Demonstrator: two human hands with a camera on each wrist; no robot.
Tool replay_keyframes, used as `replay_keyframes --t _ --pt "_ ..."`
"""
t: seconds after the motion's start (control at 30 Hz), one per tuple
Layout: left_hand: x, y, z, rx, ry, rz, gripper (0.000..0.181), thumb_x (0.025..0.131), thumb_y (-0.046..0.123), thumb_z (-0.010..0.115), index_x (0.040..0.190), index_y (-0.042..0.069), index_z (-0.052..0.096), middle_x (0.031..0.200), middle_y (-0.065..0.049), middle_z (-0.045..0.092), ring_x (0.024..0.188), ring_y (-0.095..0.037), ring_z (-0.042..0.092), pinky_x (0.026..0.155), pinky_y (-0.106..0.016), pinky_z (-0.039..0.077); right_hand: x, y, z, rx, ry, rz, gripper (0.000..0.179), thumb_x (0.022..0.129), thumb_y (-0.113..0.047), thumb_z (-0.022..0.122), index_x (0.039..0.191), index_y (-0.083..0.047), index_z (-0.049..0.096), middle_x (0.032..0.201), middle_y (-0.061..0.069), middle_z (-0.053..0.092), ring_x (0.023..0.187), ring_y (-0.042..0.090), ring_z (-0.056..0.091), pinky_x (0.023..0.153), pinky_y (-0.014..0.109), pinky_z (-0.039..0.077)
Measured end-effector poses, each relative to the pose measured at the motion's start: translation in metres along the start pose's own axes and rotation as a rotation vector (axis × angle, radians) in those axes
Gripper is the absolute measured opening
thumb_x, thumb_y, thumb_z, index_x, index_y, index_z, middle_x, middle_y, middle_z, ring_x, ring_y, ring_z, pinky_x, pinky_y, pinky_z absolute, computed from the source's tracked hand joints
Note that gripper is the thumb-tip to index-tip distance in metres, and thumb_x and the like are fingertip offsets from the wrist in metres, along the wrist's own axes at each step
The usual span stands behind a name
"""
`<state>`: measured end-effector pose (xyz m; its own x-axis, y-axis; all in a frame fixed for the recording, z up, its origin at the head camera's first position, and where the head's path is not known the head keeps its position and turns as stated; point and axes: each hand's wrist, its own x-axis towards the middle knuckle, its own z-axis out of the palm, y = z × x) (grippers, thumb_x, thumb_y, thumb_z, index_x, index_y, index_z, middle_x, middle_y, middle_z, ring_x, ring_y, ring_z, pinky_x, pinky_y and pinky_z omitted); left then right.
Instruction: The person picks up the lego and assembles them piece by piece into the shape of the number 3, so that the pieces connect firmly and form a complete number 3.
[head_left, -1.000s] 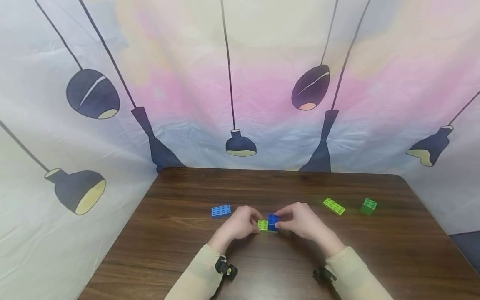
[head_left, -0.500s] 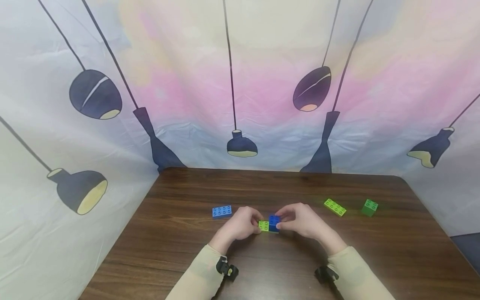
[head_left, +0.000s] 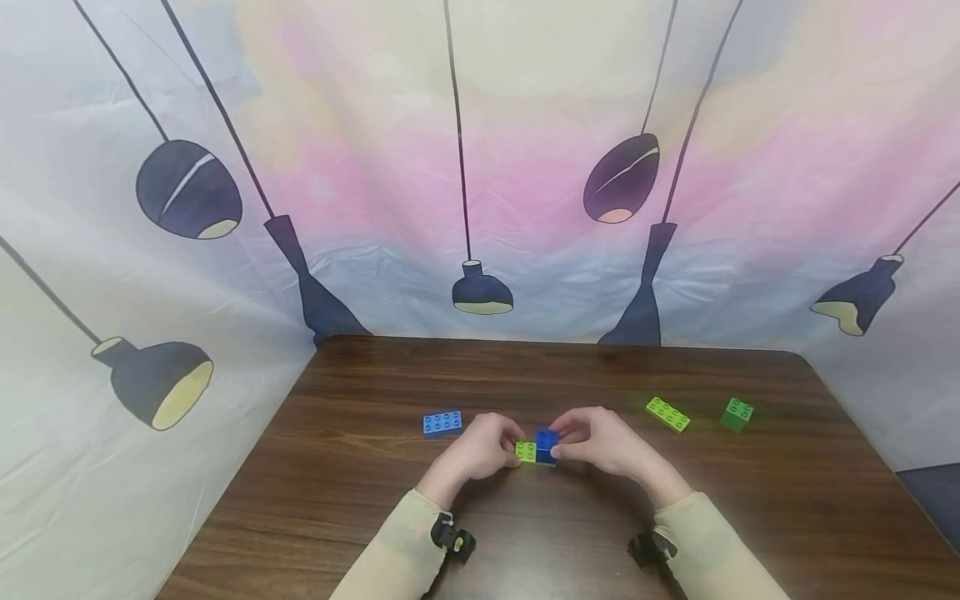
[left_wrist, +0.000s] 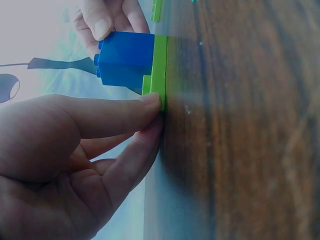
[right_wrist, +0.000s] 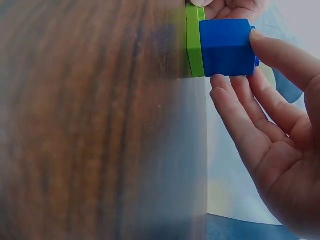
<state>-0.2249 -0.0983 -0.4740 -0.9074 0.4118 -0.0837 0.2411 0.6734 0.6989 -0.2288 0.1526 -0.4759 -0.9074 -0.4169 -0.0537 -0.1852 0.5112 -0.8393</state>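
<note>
A: Nearest us, what do our hands have?

B: Our left hand [head_left: 480, 447] pinches the left end of a lime plate [head_left: 526, 452], flat on the table [head_left: 360, 492]. Our right hand [head_left: 607, 446] grips the dark blue brick [head_left: 547, 445], thumb at its top edge, fingers along its side.

A: Where might we slip up?

B: The brick sits on the plate's right half, with no gap that we can make out. If the studs aren't fully engaged, lifting by the brick alone could leave the plate behind.

A: And pressing off-centre?

B: That could seat the brick crooked.

A: Farther off?

B: The light blue plate [head_left: 442, 422] lies near our left knuckles; a careless swing could nudge it. The second lime plate [head_left: 668, 414] and green brick [head_left: 738, 414], well apart on the right, seem safer.
</note>
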Motion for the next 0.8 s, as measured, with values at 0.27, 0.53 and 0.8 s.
replay_keyframes --t 0.27,0.53,0.8 --pt "-0.0007 0.0002 0.0006 -0.006 -0.004 0.006 0.025 0.086 -0.004 0.085 0.11 0.001 0.078 0.081 0.002 0.066 0.073 -0.014 0.061 0.067 -0.03 0.052 -0.0023 0.0023 0.0 0.036 -0.036 -0.001 0.034 0.091 -0.024 0.088 0.118 -0.009 0.073 0.108 0.004 0.075 0.102 0.022 0.072 0.084 0.04 0.061" --pt "-0.0015 -0.0005 0.0001 -0.01 -0.002 0.011 0.025 0.086 -0.004 0.086 0.109 0.001 0.079 0.08 0.002 0.066 0.073 -0.014 0.061 0.067 -0.03 0.052 -0.0021 0.0035 -0.0005 0.08 -0.09 -0.011 0.039 0.092 -0.023 0.087 0.123 -0.006 0.07 0.112 0.007 0.074 0.107 0.027 0.072 0.087 0.043 0.061" --pt "-0.0012 0.0019 -0.0018 -0.01 0.001 0.016 0.024 0.086 -0.005 0.085 0.109 0.0 0.078 0.08 0.001 0.066 0.073 -0.013 0.061 0.067 -0.03 0.052 -0.0011 0.003 -0.0017 0.087 -0.114 -0.019 0.039 0.091 -0.016 0.087 0.123 -0.003 0.067 0.112 0.009 0.074 0.109 0.03 0.075 0.093 0.047 0.06"
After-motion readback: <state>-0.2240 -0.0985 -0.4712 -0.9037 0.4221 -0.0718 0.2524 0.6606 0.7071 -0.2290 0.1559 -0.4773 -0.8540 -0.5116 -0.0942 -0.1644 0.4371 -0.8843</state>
